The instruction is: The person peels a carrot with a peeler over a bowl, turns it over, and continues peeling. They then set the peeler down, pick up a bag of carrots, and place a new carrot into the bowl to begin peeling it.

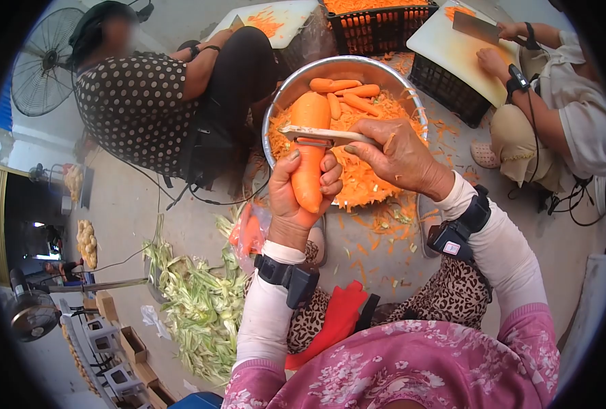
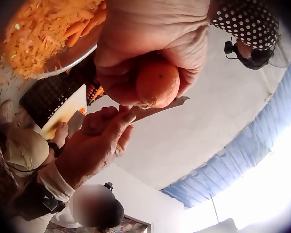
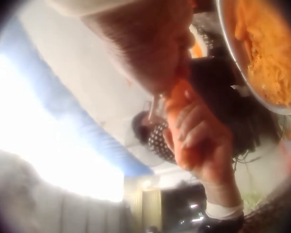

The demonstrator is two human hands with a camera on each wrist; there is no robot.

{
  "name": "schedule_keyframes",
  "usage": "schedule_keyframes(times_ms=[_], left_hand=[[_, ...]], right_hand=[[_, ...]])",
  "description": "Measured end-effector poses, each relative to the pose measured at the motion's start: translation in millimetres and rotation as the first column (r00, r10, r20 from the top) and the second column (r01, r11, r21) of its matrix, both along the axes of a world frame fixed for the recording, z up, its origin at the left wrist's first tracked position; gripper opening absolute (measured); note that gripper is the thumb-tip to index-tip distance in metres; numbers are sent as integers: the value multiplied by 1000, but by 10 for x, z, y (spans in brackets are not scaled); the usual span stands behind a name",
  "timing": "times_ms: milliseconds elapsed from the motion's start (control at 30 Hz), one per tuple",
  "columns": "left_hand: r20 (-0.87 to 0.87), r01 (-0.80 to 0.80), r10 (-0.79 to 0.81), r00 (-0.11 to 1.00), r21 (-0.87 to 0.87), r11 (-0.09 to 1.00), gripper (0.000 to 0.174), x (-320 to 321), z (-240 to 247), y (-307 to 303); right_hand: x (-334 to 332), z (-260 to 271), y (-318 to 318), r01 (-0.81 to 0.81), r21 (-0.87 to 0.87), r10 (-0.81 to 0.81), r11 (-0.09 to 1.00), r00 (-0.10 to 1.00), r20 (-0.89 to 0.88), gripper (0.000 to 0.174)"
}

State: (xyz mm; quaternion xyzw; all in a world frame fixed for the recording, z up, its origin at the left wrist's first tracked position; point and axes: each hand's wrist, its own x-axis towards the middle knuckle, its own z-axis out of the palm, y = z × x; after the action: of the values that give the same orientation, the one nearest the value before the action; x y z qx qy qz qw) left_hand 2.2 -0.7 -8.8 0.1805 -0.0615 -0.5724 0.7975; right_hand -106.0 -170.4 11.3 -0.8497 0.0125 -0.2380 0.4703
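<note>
My left hand grips a large orange carrot around its lower part, its tip pointing toward me. In the left wrist view the carrot's rounded end shows between the curled fingers. My right hand holds a peeler by its pale handle. The peeler lies crosswise over the carrot, its blade against the carrot just above the left hand. Under both hands stands a wide metal basin holding carrot shreds and several smaller carrots. The right wrist view is blurred.
One person sits at the left; another at the right holds a cleaver over a cutting board. Black crates stand behind the basin. A pile of pale green leaves and scattered shreds lie on the floor.
</note>
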Motion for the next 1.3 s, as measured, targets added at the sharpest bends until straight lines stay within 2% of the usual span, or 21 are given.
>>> schedule_keyframes(times_ms=[133,200,233,300,333,500,600,733,800,867,900,933,967,1000,1067,1133,1167,1200,1233,1267,1300], left_hand=[[32,47,-47,998,1,999,69,-20,-24,42],[93,114,-109,990,-49,992,71,-44,17,34],[154,175,-160,975,-94,980,73,-37,47,32],[174,138,-126,977,-60,989,73,-43,94,13],[191,90,-83,978,-32,995,73,-62,90,14],[235,-28,2,972,107,994,67,-50,62,11],[256,-71,28,966,161,984,64,-46,52,11],[290,-92,24,957,224,970,62,-61,42,-7],[330,-77,1,944,219,973,62,-48,23,16],[371,-63,-21,929,214,975,63,-35,-3,40],[366,-39,-28,930,173,984,65,-34,-16,50],[363,-13,-36,931,131,991,66,-36,-10,50],[372,-6,-43,927,130,991,66,-39,27,43],[365,52,-73,928,68,996,68,-40,78,41],[347,98,-91,933,-3,995,70,-45,107,51],[351,14,-36,936,67,998,66,-48,103,45],[353,10,-30,935,61,998,66,-45,98,51],[398,-26,-20,917,108,994,61,-42,91,58],[441,-61,-14,897,155,986,56,-43,88,60],[441,-58,-16,898,154,986,56,-52,100,48],[580,-158,-20,815,254,954,51,-68,126,32]], right_hand=[[174,-185,-259,170,-84,-161,982,981,113,17],[237,-404,-510,303,-276,-317,912,949,-6,20],[209,-460,-541,311,-273,-323,910,946,0,20],[177,-496,-546,358,-231,-402,905,897,-185,18],[170,-471,-535,348,-238,-394,907,900,-187,18],[120,-219,-468,336,68,-326,939,937,-125,21],[36,-63,-215,202,42,-202,978,979,2,21],[-40,-39,38,20,-5,-20,1000,1000,-13,18],[4,-70,-4,50,-46,-47,998,996,72,17],[70,-69,-133,207,-92,-200,974,976,80,17],[140,-141,-227,279,-112,-259,954,952,164,18],[178,-288,-320,284,-111,-264,952,950,168,18],[207,-475,-419,303,-265,-330,915,942,-62,20],[218,-533,-442,281,-412,-413,867,867,-279,22],[210,-677,-477,297,-350,-403,888,871,-282,24],[233,-601,-475,351,-197,-390,915,895,-215,23],[241,-562,-477,348,-202,-387,916,897,-212,23],[234,-440,-437,349,66,-316,935,902,-293,23],[216,-360,-416,347,329,-227,878,908,-353,22],[196,-339,-426,350,328,-230,877,907,-353,22],[179,-325,-436,285,567,-93,773,935,-342,22]])
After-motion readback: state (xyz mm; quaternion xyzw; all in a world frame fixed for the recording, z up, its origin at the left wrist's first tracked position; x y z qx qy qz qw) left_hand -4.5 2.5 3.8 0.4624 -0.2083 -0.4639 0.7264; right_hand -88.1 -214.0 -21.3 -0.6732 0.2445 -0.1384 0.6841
